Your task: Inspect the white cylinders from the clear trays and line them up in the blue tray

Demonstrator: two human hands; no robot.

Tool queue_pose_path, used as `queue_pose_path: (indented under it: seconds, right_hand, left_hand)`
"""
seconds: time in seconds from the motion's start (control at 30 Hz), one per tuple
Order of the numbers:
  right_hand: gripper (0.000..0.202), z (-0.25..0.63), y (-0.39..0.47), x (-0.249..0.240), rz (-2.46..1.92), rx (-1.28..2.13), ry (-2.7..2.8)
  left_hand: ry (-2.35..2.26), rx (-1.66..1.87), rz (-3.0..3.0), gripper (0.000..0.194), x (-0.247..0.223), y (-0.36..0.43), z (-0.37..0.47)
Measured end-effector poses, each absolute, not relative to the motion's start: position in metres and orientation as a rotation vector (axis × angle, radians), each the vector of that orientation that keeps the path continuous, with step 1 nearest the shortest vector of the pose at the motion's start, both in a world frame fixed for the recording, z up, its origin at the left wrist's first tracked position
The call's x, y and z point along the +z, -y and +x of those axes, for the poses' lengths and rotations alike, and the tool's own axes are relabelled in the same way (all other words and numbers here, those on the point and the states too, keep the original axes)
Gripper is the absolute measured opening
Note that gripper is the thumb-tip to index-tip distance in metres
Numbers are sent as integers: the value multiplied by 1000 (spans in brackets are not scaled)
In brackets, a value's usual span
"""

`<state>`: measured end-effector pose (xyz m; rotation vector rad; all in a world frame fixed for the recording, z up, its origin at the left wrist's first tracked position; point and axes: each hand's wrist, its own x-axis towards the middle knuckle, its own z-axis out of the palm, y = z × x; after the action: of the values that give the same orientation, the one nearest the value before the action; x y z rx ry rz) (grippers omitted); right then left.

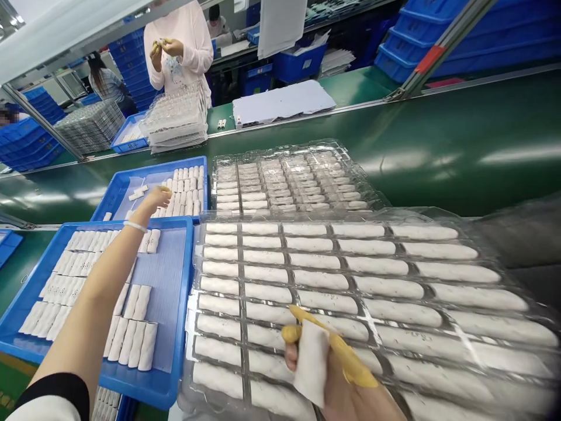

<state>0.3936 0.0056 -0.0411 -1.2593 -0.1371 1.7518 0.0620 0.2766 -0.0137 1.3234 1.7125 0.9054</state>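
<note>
My right hand (346,374), with yellow covers on its fingers, grips a white, soft-looking roll (312,359) between thumb and fingers. Below it lies a clear plastic tray (242,327) with similar white rolls in rows of slots. My left hand (158,199) stretches over the farther blue tray (105,196), beside short white rolls (188,187) stood in rows. Its fingers reach out, with nothing visible in them. Under my left forearm, a nearer blue tray (175,304) holds more white rolls (142,342), some with small dark marks.
Behind the slotted tray sits another filled clear tray (280,175). Across the green conveyor (460,134), a person (179,52) stands near a stack of clear trays (177,117). A flat white stack (283,104) and blue bins (407,47) are there. A metal post (442,47) slants at right.
</note>
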Motion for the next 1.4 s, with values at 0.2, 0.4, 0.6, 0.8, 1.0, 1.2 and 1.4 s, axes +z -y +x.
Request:
queue_pose_path:
  seconds: [0.2,0.4,0.6,0.8,1.0,1.2,1.4]
  right_hand:
    - [45,389,-7,-32,-918,2026,104]
    - [46,370,7,-22,-671,2100,218]
    - [40,360,29,-22,-597,2162,316]
    - [37,363,47,-25,-516,2257,472]
    - [31,364,54,-26,-585,2269,499]
    - [34,358,60,-30,-885,1980,705]
    - [37,360,64,-31,-778,2050,686]
  left_hand:
    - [-1399,848,1330,21,18,-168,123]
    - [-1053,729,1502,23,20,-51,173]
    - [-1009,798,1413,20,-2,-2,195]
    - [-1049,1081,1053,14,-11,17,196]
    - [-1043,1231,984,18,-19,34,195]
    - [-1099,1310,1102,18,-30,45,195]
    - [-1084,1376,1027,19,-32,47,196]
